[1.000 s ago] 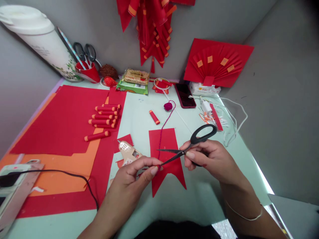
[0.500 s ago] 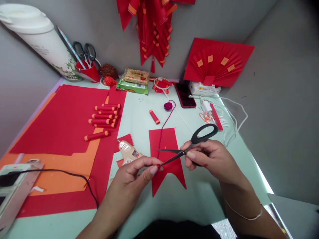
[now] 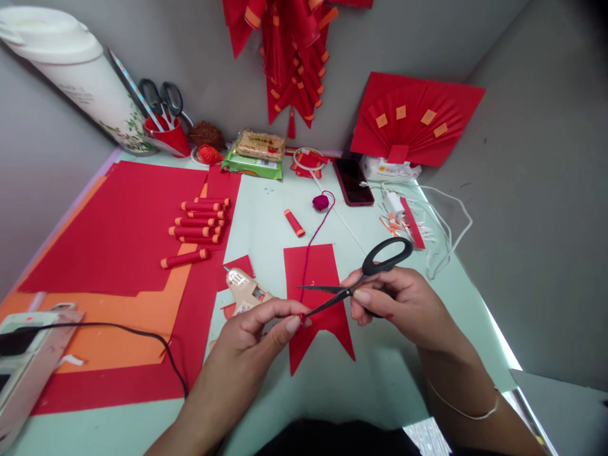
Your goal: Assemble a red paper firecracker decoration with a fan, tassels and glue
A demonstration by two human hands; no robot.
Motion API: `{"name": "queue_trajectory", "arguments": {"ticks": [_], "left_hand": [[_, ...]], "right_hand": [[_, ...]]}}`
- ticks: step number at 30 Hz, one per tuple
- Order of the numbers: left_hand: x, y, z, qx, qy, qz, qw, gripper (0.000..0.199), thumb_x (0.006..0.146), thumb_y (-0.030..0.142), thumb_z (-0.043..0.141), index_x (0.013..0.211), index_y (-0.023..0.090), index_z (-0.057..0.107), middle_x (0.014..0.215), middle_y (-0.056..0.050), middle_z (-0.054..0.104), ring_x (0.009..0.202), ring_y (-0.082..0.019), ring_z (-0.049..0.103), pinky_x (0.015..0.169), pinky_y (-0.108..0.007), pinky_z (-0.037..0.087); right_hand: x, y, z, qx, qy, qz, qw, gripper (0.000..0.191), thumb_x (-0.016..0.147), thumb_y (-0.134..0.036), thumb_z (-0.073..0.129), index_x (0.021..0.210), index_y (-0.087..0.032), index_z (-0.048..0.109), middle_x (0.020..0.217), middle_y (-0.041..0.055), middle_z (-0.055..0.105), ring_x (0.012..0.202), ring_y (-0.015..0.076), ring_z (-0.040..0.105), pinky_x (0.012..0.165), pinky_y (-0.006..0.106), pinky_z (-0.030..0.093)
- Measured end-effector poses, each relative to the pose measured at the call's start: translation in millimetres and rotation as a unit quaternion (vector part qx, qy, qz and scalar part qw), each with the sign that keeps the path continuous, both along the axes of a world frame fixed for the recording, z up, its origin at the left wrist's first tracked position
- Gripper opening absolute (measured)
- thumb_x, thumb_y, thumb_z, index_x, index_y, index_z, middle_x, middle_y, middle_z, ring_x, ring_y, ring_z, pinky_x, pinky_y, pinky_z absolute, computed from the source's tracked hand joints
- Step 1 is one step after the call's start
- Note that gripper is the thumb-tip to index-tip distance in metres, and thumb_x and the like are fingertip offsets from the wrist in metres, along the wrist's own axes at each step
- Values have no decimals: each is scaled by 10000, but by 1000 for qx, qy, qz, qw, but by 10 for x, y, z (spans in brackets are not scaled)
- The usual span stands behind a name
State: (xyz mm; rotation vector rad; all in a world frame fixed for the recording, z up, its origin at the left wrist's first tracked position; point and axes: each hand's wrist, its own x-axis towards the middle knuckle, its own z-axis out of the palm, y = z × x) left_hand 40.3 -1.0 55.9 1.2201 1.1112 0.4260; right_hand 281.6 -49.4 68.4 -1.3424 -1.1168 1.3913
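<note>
Between thumb and fingers, my left hand [image 3: 259, 342] pinches the end of a magenta yarn [image 3: 308, 250], which trails up to a small yarn ball [image 3: 320, 202]. A bit of red shows at the fingertips, mostly hidden. My right hand [image 3: 396, 304] grips black-handled scissors [image 3: 354, 288] by the pivot and lower handle. Their blades are spread, and one tip touches or nearly touches what is pinched in my left hand. Below both hands lies a red paper banner [image 3: 319, 310] with a notched bottom edge. A hot glue gun [image 3: 244, 288] rests just beyond my left hand.
Several red paper rolls [image 3: 199, 221] with orange ends lie on red and orange sheets [image 3: 114, 228] at left. One roll [image 3: 294, 223] lies apart. A phone [image 3: 354, 182], paper scraps [image 3: 396, 225] and white cables [image 3: 449, 221] are at right. A power strip [image 3: 38, 367] stands front left.
The scissors and my right hand have shifted very slightly left. My left hand keeps its pinch in the same place.
</note>
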Motion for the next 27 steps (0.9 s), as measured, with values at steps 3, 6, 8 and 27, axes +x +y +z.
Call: {"name": "queue_trajectory", "arguments": {"ticks": [3,6,8,27], "left_hand": [[0,0,-2,5,3,-2,1000,177,854,490,690,925,341,753,923,51,714,873,-150,604,791,-230,437],[1,7,2,12,9,-6,1000,181,853,491,687,923,339,756,936,50,722,887,-155,615,805,-233,445],[4,14,11,18,12,-10,1000,182,855,491,681,919,339,757,945,49,730,895,-159,623,810,-236,452],[61,5,23,166,54,-26,984,122,869,344,663,906,374,776,887,72,773,842,-157,659,816,-242,496]], "right_hand": [[-3,-6,-9,1,-4,3,1000,175,913,-335,702,814,-192,726,711,5,731,615,99,652,601,193,547],[-15,-12,-12,-5,-16,1,1000,185,914,-350,697,830,-189,728,712,14,727,621,113,647,598,214,540],[-23,-15,-8,-4,-34,2,999,194,917,-357,688,827,-190,731,711,16,723,629,118,636,602,225,531],[-72,-2,36,-6,-119,44,992,224,929,-319,638,779,-196,749,739,4,737,665,114,678,644,199,547]]}}
